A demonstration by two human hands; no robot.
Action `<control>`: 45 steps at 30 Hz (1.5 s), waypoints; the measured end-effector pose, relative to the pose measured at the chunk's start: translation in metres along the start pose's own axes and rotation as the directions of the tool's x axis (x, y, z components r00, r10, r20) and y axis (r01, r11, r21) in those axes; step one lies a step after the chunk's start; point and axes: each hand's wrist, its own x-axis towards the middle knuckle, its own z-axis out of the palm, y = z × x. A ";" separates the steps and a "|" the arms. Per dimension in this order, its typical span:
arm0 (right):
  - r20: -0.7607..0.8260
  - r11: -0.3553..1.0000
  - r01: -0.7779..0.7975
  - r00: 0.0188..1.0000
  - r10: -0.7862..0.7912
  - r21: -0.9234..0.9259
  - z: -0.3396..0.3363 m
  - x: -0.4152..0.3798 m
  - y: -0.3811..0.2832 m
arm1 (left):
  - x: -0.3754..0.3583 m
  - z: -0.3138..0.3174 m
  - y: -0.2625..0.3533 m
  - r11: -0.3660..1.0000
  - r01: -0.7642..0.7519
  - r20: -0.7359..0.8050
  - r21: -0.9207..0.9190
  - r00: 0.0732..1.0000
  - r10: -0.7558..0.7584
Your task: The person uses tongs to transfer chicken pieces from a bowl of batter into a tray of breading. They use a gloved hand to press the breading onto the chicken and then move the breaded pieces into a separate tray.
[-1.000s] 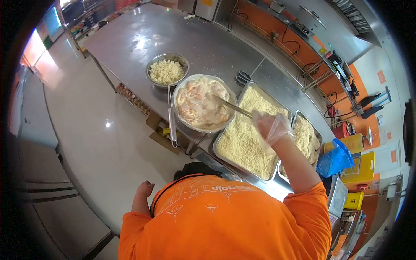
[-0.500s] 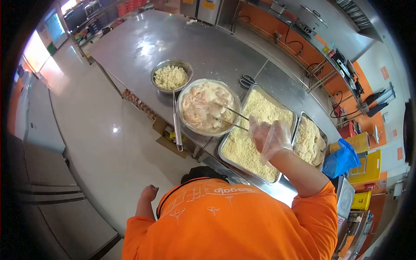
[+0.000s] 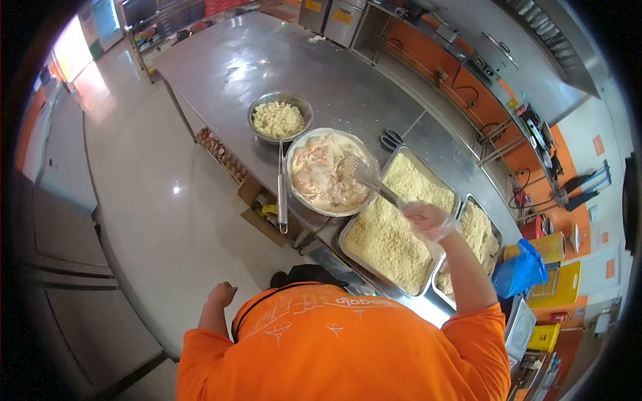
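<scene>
My right hand (image 3: 429,221), in a clear plastic glove, is closed around metal tongs (image 3: 384,190). Their slotted end rests against raw meat pieces (image 3: 321,175) in pale, wet batter. A large round bowl (image 3: 291,184) holds the meat. Under the tongs and my right hand lies a metal tray (image 3: 347,248) of yellowish crumbs (image 3: 394,234). Bare and away from the table, my left hand (image 3: 222,294) hangs at my side with its fingers curled in; nothing shows in it.
A steel bowl of pale crumbly food (image 3: 278,120) stands behind on the steel table (image 3: 221,87), a long-handled tool (image 3: 282,194) leaning at its front. Scissors (image 3: 392,139) lie near the trays. To the right are a second tray of coated pieces (image 3: 476,230) and a blue bag (image 3: 519,269).
The tongs' two arms, spread apart before, now appear together, with their slotted end turned into view over the meat. My right hand has turned. My left hand stays at my side.
</scene>
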 end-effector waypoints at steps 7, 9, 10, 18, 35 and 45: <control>-0.200 0.992 -0.067 0.979 0.046 -0.103 0.020 -0.037 0.022 | -0.015 -0.003 0.016 0.999 0.036 -0.034 0.004 0.999 -0.035; -0.235 0.970 -0.097 0.971 0.043 -0.223 0.019 -0.047 0.012 | -0.020 -0.006 0.020 0.999 0.016 -0.011 -0.043 1.000 -0.017; -0.268 0.959 -0.138 0.961 0.068 -0.250 0.020 -0.053 0.006 | -0.024 -0.011 0.023 0.998 0.006 -0.002 -0.060 1.000 -0.006; -0.401 0.833 0.028 0.885 0.236 0.552 0.025 -0.081 -0.001 | -0.012 0.002 0.022 0.998 -0.007 -0.076 -0.064 0.997 0.003; -0.058 0.954 0.287 0.957 -0.283 0.087 0.032 -0.033 -0.003 | -0.015 -0.001 0.025 0.997 -0.012 -0.030 -0.079 0.999 0.010; -0.352 0.995 -0.020 0.935 0.052 0.094 0.026 -0.070 0.048 | -0.009 0.015 -0.006 0.997 0.052 0.017 -0.059 0.999 -0.051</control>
